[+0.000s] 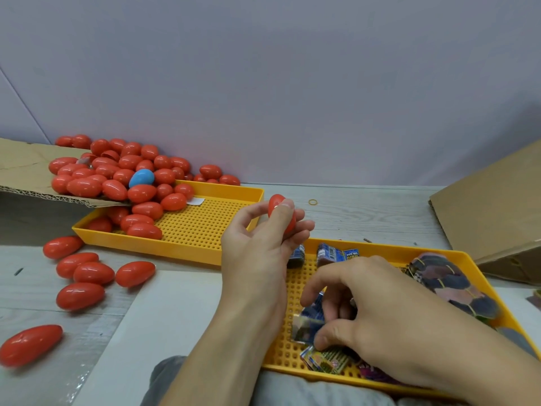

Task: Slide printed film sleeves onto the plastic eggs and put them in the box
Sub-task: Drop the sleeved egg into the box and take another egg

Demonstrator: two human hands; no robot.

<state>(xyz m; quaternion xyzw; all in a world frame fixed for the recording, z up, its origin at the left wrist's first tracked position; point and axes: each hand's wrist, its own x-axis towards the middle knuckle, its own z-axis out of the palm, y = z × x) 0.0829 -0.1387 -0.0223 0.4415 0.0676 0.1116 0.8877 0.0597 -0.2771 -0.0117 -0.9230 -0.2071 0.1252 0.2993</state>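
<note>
Left hand (263, 230) raised, fingers curled round one red plastic egg (278, 205). Right hand (377, 315) down in the near yellow perforated tray (292, 288), pinching one printed film sleeve (310, 323). Two yellow trays; far yellow perforated tray (205, 230) under the egg heap. One blue plastic egg (141, 177) among reds. Six loose red eggs (93, 273) on the floor, left.

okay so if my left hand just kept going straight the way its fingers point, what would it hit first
Probably nothing close: the left hand, holding a red egg, points up and away over bare floor toward the wall. The rubber band lies slightly right; depth is unclear.
</note>
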